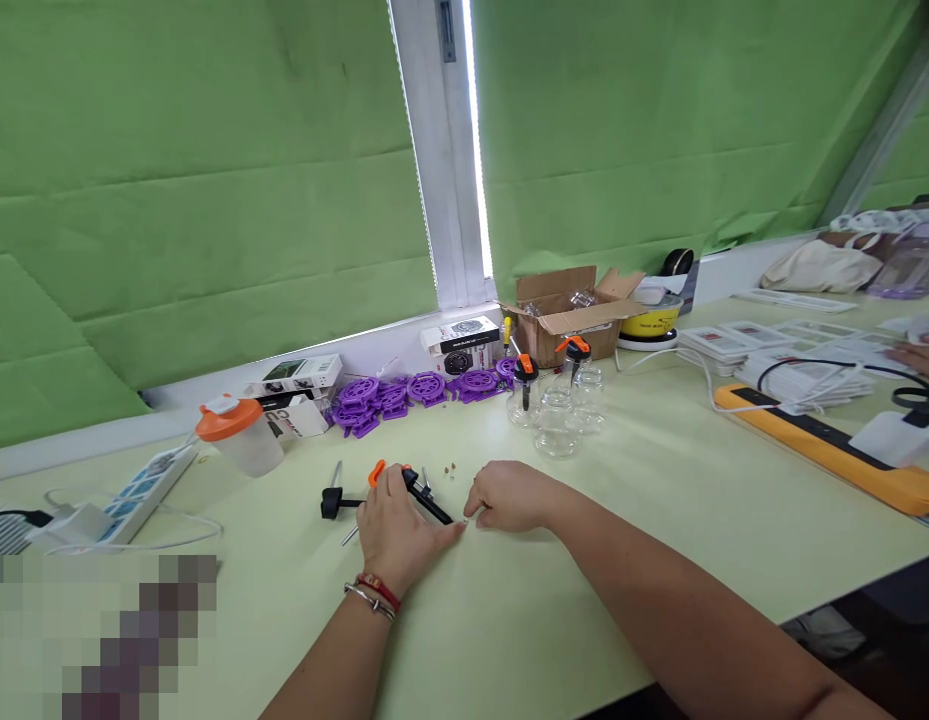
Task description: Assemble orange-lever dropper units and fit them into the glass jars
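My left hand [398, 525] lies over a black tube [432, 503] on the table, its fingers curled round it and its thumb at the tube's near right end. Orange pieces [377, 472] show beside the fingers. Fingertips of my right hand [513, 495] are pinched at that end of the tube, close to my left thumb; a tiny pale bit shows there, too small to name. Left of my left hand lies a black part with a metal rod [332, 500]. Several tiny brown bits [450, 469] are scattered beyond my hands.
Clear glass bottles [557, 430], some with black and orange tops, stand ahead to the right. Behind are purple plastic parts [393, 398] and an open cardboard box [584, 325]. Left are an orange-lidded cup [243, 440] and a power strip [145, 498]. Another person's hand [921, 355] is far right.
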{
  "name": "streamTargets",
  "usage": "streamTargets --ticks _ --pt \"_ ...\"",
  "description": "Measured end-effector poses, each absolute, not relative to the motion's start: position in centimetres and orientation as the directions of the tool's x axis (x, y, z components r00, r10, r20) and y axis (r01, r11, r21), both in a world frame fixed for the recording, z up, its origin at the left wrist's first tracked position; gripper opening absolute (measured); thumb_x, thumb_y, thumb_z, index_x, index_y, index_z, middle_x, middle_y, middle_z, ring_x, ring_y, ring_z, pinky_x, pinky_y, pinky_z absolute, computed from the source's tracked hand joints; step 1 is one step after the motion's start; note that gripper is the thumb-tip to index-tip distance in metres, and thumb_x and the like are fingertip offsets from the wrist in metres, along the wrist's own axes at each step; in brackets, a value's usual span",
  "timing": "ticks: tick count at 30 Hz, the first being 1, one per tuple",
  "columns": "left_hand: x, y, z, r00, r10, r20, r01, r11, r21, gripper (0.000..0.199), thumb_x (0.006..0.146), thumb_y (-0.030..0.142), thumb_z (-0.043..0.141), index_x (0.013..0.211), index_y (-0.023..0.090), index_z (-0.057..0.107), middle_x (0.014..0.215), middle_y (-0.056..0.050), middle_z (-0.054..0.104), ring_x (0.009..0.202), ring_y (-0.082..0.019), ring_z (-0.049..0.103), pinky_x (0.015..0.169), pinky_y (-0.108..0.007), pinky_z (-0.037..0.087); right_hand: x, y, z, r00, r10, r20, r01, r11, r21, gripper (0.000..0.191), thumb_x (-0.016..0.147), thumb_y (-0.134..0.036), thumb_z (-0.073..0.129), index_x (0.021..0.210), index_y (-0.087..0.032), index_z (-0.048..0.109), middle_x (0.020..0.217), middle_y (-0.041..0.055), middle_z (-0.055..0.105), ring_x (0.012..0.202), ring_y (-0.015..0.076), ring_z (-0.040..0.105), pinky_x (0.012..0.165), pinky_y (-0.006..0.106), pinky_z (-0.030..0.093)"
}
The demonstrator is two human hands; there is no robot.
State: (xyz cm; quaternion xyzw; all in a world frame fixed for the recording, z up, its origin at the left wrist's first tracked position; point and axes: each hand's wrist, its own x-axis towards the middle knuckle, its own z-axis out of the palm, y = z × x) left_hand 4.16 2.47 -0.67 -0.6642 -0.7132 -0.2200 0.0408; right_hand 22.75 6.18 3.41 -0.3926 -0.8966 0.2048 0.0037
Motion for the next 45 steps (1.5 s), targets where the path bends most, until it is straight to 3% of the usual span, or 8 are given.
streamTargets --ticks 15,18,22,27,31,34,37,45 --pt "3.8 2.4 -1.3 -0.077 0.893 0.444 0.971 -0.034 0.237 0.090 0.047 0.056 0.068 0.121 0.014 0.040 0.120 -0.016 0.051 0.116 -0.037 0.045 0.090 -0.045 0.036 19.7 6.0 2.3 -0.573 0.810 -0.130 0.819 0.570 -0.061 0.026 0.072 -0.019 0.058 0.097 -0.017 0.065 0.082 0.0107 0.068 0.074 0.0242 0.064 0.059 0.027 0.041" --pt "3.9 2.3 -1.2 -0.068 0.888 0.455 0.971 -0.047 0.236 0.091 0.047 0.055 0.068 0.122 0.014 0.039 0.120 -0.016 0.052 0.115 -0.037 0.046 0.091 -0.046 0.036 19.8 5.7 2.5 -0.548 0.834 -0.067 0.832 0.536 -0.141 0.020 0.076 -0.023 0.055 0.093 -0.017 0.065 0.079 0.0090 0.067 0.069 0.0208 0.061 0.055 0.025 0.035" --pt "4.1 2.0 -0.8 -0.078 0.866 0.494 0.971 -0.047 0.236 0.087 0.049 0.045 0.068 0.124 0.013 0.037 0.123 -0.018 0.050 0.114 -0.037 0.047 0.091 -0.047 0.036 19.6 4.9 2.1 -0.564 0.825 0.001 0.727 0.498 -0.472 0.033 0.088 -0.035 0.040 0.070 -0.017 0.062 0.064 0.0035 0.058 0.060 0.0135 0.050 0.052 0.022 0.029" --pt "3.9 1.5 -0.4 -0.115 0.830 0.546 0.967 -0.032 0.254 0.091 0.050 0.039 0.071 0.128 0.012 0.032 0.125 -0.019 0.047 0.114 -0.038 0.046 0.091 -0.051 0.037 18.9 4.7 0.9 -0.556 0.831 0.029 0.573 0.409 -0.710 0.021 0.080 -0.029 0.051 0.065 -0.016 0.056 0.058 -0.0023 0.046 0.056 0.0096 0.039 0.051 0.021 0.027" --pt "2.8 1.5 0.1 -0.076 0.786 0.613 0.920 -0.182 0.347 0.089 0.056 0.053 0.072 0.127 0.014 0.034 0.123 -0.018 0.048 0.116 -0.035 0.046 0.094 -0.050 0.040 19.4 5.1 1.3 -0.542 0.838 0.065 0.516 0.394 -0.761 0.020 0.080 -0.026 0.050 0.065 -0.015 0.057 0.060 -0.0027 0.043 0.057 0.0092 0.037 0.052 0.021 0.025" --pt "1.8 1.8 0.5 -0.103 0.793 0.600 0.859 -0.233 0.456 0.060 0.074 0.050 0.061 0.119 0.016 0.043 0.116 -0.014 0.053 0.110 -0.029 0.052 0.091 -0.043 0.044 20.0 5.4 1.9 -0.554 0.829 0.073 0.503 0.403 -0.764 0.021 0.082 -0.026 0.049 0.069 -0.015 0.061 0.064 -0.0016 0.047 0.058 0.0095 0.037 0.053 0.021 0.026" --pt "0.7 2.1 0.7 -0.190 0.816 0.546 0.825 -0.169 0.540 0.037 0.085 0.044 0.049 0.110 0.018 0.052 0.108 -0.011 0.060 0.099 -0.025 0.058 0.084 -0.038 0.047 20.5 5.8 1.9 -0.556 0.829 0.051 0.523 0.397 -0.755 0.020 0.082 -0.028 0.051 0.076 -0.015 0.065 0.068 -0.0008 0.051 0.058 0.0098 0.038 0.054 0.021 0.027" --pt "0.7 1.6 1.6 -0.194 0.925 0.328 0.855 -0.005 0.519 0.028 0.081 0.044 0.051 0.095 0.022 0.062 0.079 -0.002 0.067 0.071 -0.020 0.062 0.059 -0.030 0.045 23.9 8.8 1.3 -0.506 0.860 -0.058 0.568 0.282 -0.773 0.025 0.079 -0.031 0.051 0.085 -0.016 0.071 0.063 -0.0012 0.051 0.055 0.0101 0.037 0.053 0.023 0.029"
